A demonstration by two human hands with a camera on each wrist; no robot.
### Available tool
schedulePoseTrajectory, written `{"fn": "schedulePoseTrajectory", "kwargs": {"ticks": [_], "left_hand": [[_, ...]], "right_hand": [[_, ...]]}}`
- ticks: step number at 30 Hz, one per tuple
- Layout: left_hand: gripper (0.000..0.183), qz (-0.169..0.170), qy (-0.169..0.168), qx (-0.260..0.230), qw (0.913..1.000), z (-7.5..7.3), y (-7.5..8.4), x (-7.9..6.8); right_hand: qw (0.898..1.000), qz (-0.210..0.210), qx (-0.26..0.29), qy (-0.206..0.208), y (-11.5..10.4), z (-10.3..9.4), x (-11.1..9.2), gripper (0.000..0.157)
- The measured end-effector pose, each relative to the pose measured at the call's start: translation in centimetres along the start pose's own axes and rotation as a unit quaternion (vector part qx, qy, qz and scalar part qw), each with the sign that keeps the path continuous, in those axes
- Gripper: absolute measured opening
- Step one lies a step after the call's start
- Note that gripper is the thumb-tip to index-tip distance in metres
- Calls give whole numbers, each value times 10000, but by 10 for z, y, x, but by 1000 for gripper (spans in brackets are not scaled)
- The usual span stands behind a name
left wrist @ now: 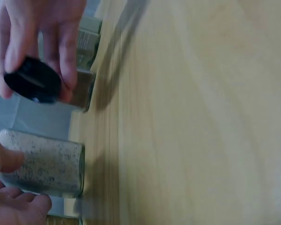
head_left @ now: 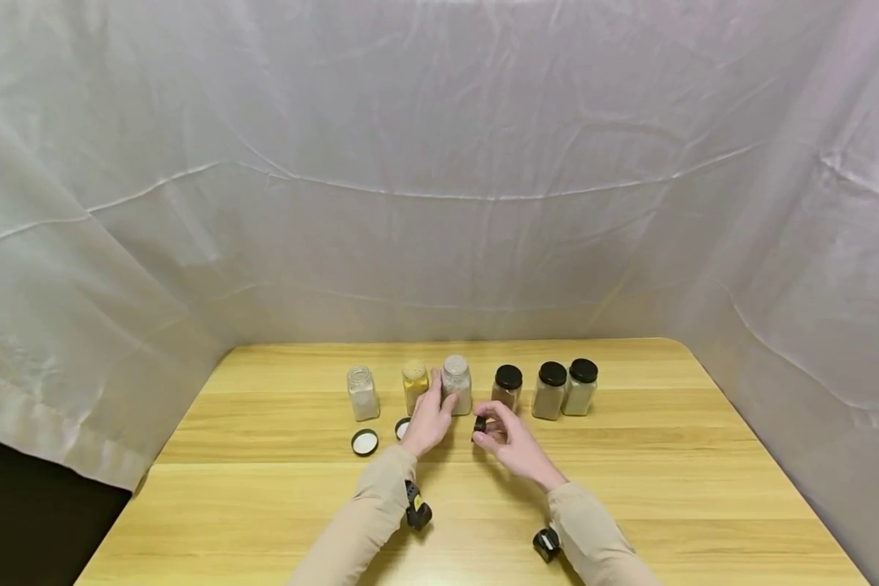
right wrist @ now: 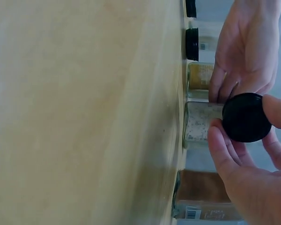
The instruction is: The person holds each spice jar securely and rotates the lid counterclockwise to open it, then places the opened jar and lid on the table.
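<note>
Thumb and fingers of my left hand [head_left: 428,419] grip the sides of a square glass jar [head_left: 457,395] filled with pale, dark-speckled seasoning. That jar stands upright on the table with its mouth uncovered; the left wrist view shows its speckled contents [left wrist: 47,161]. Just to the right, my right hand [head_left: 516,448] pinches a round black lid [head_left: 479,425] by its edge, tilted on its side and held above the table. In the right wrist view the lid [right wrist: 247,117] partly covers the speckled jar, so any gap between them is hard to judge there.
Left of the speckled jar stand a yellow spice jar [head_left: 414,382] and a lidless jar of white powder [head_left: 363,395]. Two lids, one white-lined [head_left: 365,442] and one partly hidden [head_left: 403,428], lie before them. Black-lidded jars [head_left: 509,378] [head_left: 549,391] [head_left: 581,387] stand at right.
</note>
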State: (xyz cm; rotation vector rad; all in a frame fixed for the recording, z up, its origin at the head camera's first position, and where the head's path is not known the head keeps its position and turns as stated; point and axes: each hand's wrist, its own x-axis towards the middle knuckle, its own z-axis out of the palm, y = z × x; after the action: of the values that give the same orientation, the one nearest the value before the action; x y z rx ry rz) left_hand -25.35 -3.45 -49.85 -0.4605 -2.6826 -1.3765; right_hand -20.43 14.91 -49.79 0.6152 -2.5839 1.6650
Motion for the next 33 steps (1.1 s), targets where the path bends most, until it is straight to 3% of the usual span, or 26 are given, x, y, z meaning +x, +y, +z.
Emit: {"fn": "schedulePoseTrajectory", "kwargs": {"ticks": [9,13,17,24,33], "left_hand": [[59,71,-163,-67,9998,-5,9,-24],[59,46,-270,9,9996,-8,7,-36],[58,24,-360,-252,9990,-10,3,-44],[58,98,-299,-824,9961,-11,-4,-52],[55,282,-147,-898,9955,-14,-8,-53]], "right_hand": [[9988,413,50,-275,3,6,9,34],[9981,489,-124,-353,5,10,14,35],[9974,536,-364,-307,4,13,18,38],[9949,333,-881,-373,4,16,24,42],[9905,131,-1329,-331,3,17,29,42]]}}
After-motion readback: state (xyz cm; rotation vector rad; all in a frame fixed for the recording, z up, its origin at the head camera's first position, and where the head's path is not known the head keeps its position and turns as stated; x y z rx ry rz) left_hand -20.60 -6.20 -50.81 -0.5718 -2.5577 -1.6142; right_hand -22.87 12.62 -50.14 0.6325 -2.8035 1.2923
